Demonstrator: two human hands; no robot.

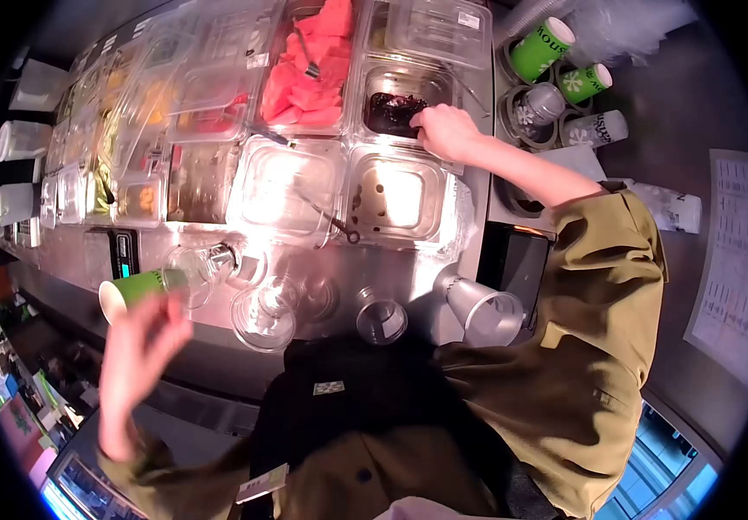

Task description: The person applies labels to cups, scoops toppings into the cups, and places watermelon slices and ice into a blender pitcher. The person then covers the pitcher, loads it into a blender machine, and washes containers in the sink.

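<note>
My right hand [445, 133] reaches over a steel pan [433, 85] of dark, glossy topping [393, 113]. Its fingers are closed at the pan's edge; what they hold is hidden. Below, smeared by motion, is my left hand [144, 342], close to a tipped green paper cup [136, 290]; whether it touches the cup cannot be made out. Beside that cup lie clear plastic cups [200, 270]. Nearer my body stand another clear cup [265, 319] and a small clear cup [382, 319]. A frosted cup [482, 310] leans at the right.
A pan of red melon chunks [309, 78] holds a fork. In front are a lidded pan [289, 186] with tongs across it and a pan with dark bits [398, 192]. A scale [121, 256] sits left. Printed cups [541, 49] fill holders at right, near a paper list [729, 260].
</note>
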